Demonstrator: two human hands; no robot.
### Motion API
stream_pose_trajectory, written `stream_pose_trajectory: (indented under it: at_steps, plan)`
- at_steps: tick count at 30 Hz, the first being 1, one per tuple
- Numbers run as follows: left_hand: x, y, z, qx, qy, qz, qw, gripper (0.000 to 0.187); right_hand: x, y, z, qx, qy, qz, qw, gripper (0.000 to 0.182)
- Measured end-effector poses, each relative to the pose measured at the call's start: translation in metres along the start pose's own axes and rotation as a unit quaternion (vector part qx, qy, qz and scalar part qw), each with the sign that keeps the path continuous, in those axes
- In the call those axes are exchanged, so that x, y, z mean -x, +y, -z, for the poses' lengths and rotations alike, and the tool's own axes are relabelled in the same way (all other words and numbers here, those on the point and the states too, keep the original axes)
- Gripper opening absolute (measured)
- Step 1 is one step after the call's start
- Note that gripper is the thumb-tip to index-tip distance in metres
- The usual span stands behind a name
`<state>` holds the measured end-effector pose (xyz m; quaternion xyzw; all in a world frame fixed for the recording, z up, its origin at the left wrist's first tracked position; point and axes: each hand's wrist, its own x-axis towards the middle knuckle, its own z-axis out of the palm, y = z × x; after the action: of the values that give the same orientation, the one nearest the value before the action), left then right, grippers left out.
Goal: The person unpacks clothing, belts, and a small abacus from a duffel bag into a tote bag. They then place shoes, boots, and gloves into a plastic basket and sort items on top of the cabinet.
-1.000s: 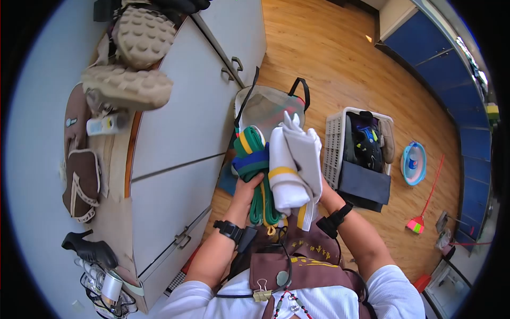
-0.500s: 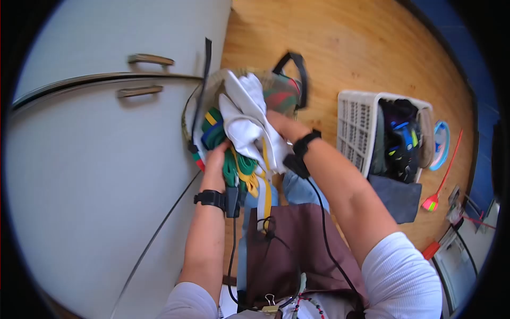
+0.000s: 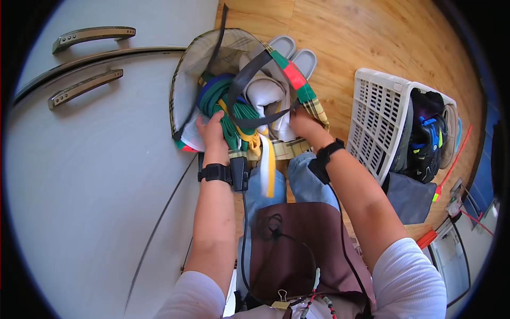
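Note:
A plaid bag (image 3: 180, 69) with red and green trim stands wide at the top in front of my knees. Inside it lie a folded white cloth (image 3: 264, 94), coiled green straps (image 3: 243, 112), a dark blue rolled strap (image 3: 212, 90) and a yellow bundle (image 3: 251, 139). A white-and-yellow strap (image 3: 268, 170) hangs over the near rim. At the left side, my left hand (image 3: 212, 132) touches the green straps, its visible fingers apart. My right hand (image 3: 305, 126) reaches inside the right rim beside the white cloth; its fingertips are hidden. A black handle (image 3: 249, 74) loops across the contents.
A white cabinet or fridge door (image 3: 95, 186) with metal handles borders the left. To the right is a white plastic basket (image 3: 374, 114) holding dark items. Grey slippers (image 3: 304, 63) lie behind the bag. Cables run from both wrist straps toward my body.
The white cloth and straps, held up over the bag before, now sit lower inside it. The bag's mouth shows more fully, and the view has shifted.

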<state>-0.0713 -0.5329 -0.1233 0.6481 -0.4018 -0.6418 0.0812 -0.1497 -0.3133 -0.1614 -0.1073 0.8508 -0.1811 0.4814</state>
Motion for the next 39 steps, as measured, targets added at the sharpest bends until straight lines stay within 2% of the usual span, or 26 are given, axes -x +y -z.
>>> stream_pose_trajectory:
  at_steps: [2,4,6,8,9,10,11,12,13,14,15,16,18,19,21,22,24,30,32,34,36,38,39]
  plan:
    - [0.005,0.012,-0.009,0.005,-0.003,-0.010,1.000,0.090,0.024,0.006,-0.001,0.043,-0.054,0.002,0.998,0.031]
    - [0.010,0.016,-0.026,0.011,0.032,-0.012,0.999,0.066,0.052,-0.001,0.001,0.077,-0.113,0.053,0.989,0.033]
    - [0.014,0.013,-0.035,-0.001,0.011,-0.044,0.999,0.063,0.082,-0.016,0.009,0.137,-0.194,0.118,0.964,0.030]
    - [0.018,0.004,-0.048,-0.020,-0.031,-0.099,0.994,0.059,0.108,-0.025,0.016,0.157,-0.156,0.219,0.950,0.023]
    - [-0.002,-0.018,-0.045,-0.141,-0.022,-0.169,0.975,0.064,0.114,-0.021,0.004,0.143,-0.103,0.263,0.949,0.017]
    - [-0.021,-0.039,-0.043,-0.270,0.008,-0.238,0.933,0.070,0.117,-0.016,-0.003,0.161,-0.059,0.314,0.934,0.016]
    - [-0.040,-0.060,-0.040,-0.379,0.052,-0.298,0.874,0.076,0.122,-0.017,0.003,0.099,0.025,0.374,0.922,0.013]
    - [-0.028,-0.061,-0.045,-0.411,0.069,-0.341,0.843,0.076,0.129,-0.022,0.013,0.036,0.107,0.431,0.896,0.011]
    - [-0.017,-0.064,-0.049,-0.442,0.089,-0.381,0.807,0.075,0.136,-0.024,0.022,0.034,0.107,0.435,0.893,0.011]
    - [-0.010,-0.061,-0.051,-0.552,0.047,-0.260,0.791,0.087,0.144,-0.025,0.032,0.063,0.134,0.443,0.884,0.008]
    - [-0.007,-0.057,-0.052,-0.645,0.002,-0.132,0.752,0.099,0.147,-0.023,0.036,0.092,0.163,0.448,0.874,0.007]
    - [-0.006,-0.049,-0.053,-0.648,0.003,-0.135,0.750,0.099,0.149,-0.020,0.034,0.088,0.166,0.449,0.874,0.007]
    - [-0.002,-0.033,-0.051,-0.656,-0.096,-0.089,0.744,0.098,0.152,-0.009,0.029,0.085,0.177,0.408,0.892,0.004]
    - [-0.007,-0.030,-0.043,-0.657,-0.095,-0.092,0.742,0.098,0.153,-0.005,0.027,0.079,0.180,0.396,0.897,0.004]
    - [-0.012,-0.017,-0.024,-0.629,-0.193,-0.146,0.738,0.086,0.158,-0.004,0.034,0.089,0.198,0.375,0.901,0.003]
    - [-0.007,-0.007,-0.015,-0.631,-0.193,-0.153,0.735,0.086,0.162,-0.006,0.038,0.100,0.208,0.353,0.907,0.003]
    - [0.014,0.011,0.006,-0.574,-0.249,-0.180,0.759,0.074,0.169,-0.011,0.045,0.096,0.223,0.327,0.913,0.002]
    - [0.094,0.038,0.060,-0.543,-0.206,-0.204,0.788,0.055,0.212,-0.018,0.061,0.089,0.268,0.228,0.932,0.008]
    - [0.137,0.053,0.062,-0.549,-0.242,-0.202,0.774,0.053,0.241,-0.023,0.072,-0.002,0.303,0.217,0.928,0.008]
    - [0.158,0.049,0.068,-0.535,-0.289,-0.190,0.771,0.053,0.273,-0.018,0.071,-0.024,0.333,0.172,0.927,0.007]
    - [0.177,0.044,0.066,-0.546,-0.344,-0.200,0.738,0.046,0.311,-0.011,0.066,-0.081,0.367,0.156,0.914,0.006]
    - [0.191,0.038,0.057,-0.508,-0.415,-0.181,0.733,0.043,0.359,-0.004,0.055,-0.094,0.412,0.105,0.900,0.006]
    - [0.209,0.048,0.046,-0.548,-0.452,-0.190,0.678,0.042,0.379,0.004,0.039,-0.110,0.448,0.076,0.884,0.007]
